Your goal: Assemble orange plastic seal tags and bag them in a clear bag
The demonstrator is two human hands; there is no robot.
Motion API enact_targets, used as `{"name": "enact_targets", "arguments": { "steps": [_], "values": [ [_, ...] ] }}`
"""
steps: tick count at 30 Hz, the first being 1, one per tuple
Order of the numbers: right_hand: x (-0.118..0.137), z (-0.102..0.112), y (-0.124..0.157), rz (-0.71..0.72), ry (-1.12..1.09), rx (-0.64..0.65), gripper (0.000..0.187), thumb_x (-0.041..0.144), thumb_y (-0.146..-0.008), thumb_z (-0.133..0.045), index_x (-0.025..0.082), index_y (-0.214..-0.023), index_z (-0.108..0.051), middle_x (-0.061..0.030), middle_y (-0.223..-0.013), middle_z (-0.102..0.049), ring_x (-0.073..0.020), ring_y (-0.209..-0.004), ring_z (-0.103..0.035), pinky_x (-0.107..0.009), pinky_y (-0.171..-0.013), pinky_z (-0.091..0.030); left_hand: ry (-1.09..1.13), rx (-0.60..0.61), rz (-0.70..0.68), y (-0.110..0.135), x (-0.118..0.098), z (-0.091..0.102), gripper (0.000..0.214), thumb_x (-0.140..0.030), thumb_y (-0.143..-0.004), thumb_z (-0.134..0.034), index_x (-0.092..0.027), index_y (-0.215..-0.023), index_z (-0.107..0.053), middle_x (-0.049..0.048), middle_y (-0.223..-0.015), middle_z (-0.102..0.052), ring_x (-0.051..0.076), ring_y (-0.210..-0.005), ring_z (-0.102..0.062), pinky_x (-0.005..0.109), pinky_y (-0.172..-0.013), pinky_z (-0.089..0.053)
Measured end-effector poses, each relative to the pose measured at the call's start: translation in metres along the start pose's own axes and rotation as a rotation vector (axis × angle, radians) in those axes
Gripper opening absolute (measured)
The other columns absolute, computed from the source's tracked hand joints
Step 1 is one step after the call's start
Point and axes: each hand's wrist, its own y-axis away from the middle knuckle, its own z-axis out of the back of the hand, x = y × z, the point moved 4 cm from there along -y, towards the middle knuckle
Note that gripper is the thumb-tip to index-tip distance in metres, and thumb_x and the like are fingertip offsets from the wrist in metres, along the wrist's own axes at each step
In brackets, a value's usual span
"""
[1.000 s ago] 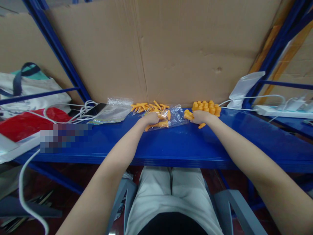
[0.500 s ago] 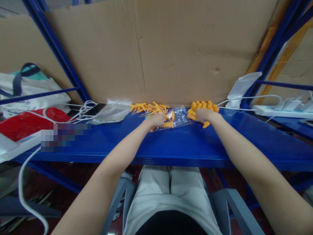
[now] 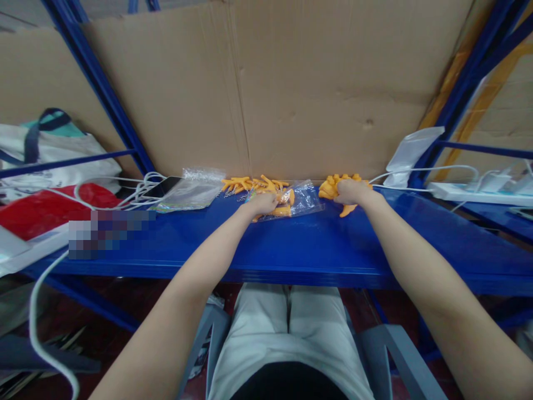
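Note:
My left hand (image 3: 264, 203) is closed on the near left part of a clear plastic bag (image 3: 307, 201), which lies on the blue tabletop with orange plastic pieces (image 3: 283, 211) in it. Just behind that hand are thin, branch-shaped orange pieces (image 3: 236, 183) with small metal chains. My right hand (image 3: 352, 192) is in a heap of chunkier orange plastic pieces (image 3: 328, 189), its fingers curled around some of them. One curved orange piece (image 3: 347, 210) sticks out below the fingers. The right fingertips are mostly hidden.
A stack of clear bags (image 3: 194, 191) lies left of the pieces, beside a dark phone (image 3: 164, 186) and white cables. Further left are a red item (image 3: 62, 200) and a cloth bag (image 3: 62, 155). A power strip (image 3: 470, 192) sits at right. Cardboard (image 3: 308, 89) closes off the back.
My left hand and the plastic bag have shifted slightly left. My right hand has moved a little within the heap, and the orange pieces around it have shifted.

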Motion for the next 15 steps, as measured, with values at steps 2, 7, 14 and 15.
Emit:
{"name": "enact_targets", "arguments": {
  "steps": [2, 7, 14, 15],
  "values": [
    [0.001, 0.011, 0.005, -0.007, 0.007, -0.005, 0.042, 0.035, -0.081, -0.058, 0.015, -0.115, -0.068, -0.0198, -0.108, -0.069, -0.0375, -0.109, -0.061, -0.05, -0.092, -0.044, -0.024, -0.011, 0.001, 0.0, 0.003, 0.0, 0.04, -0.03, -0.093, -0.035, -0.013, -0.104, -0.07, 0.0151, -0.114, -0.069, 0.024, -0.101, -0.063, 0.031, -0.086, -0.046],
    [0.003, 0.018, 0.009, 0.023, -0.01, -0.027, 0.026, 0.031, -0.078, -0.06, 0.023, -0.098, -0.074, -0.0126, -0.098, -0.072, -0.0335, -0.099, -0.064, -0.053, -0.089, -0.044, -0.056, -0.02, -0.004, 0.002, 0.004, 0.0, 0.035, -0.03, -0.092, -0.037, -0.016, -0.097, -0.069, 0.0113, -0.108, -0.07, 0.022, -0.097, -0.063, 0.028, -0.08, -0.046],
    [0.02, 0.009, 0.011, 0.157, -0.13, -0.075, 0.021, 0.028, -0.081, -0.061, 0.023, -0.095, -0.076, -0.0125, -0.098, -0.073, -0.0344, -0.103, -0.063, -0.052, -0.094, -0.041, -0.089, -0.031, -0.003, 0.005, 0.002, 0.0, 0.036, -0.029, -0.092, -0.037, -0.014, -0.1, -0.068, 0.0132, -0.107, -0.07, 0.024, -0.097, -0.063, 0.031, -0.08, -0.045],
    [0.023, 0.008, 0.01, 0.18, -0.147, -0.069, 0.021, 0.029, -0.082, -0.061, 0.023, -0.096, -0.076, -0.0118, -0.099, -0.073, -0.0338, -0.103, -0.063, -0.051, -0.095, -0.041, -0.082, -0.034, -0.001, 0.005, 0.002, 0.001, 0.035, -0.029, -0.092, -0.037, -0.014, -0.1, -0.068, 0.0134, -0.107, -0.07, 0.024, -0.096, -0.063, 0.031, -0.08, -0.045]
  ]
}}
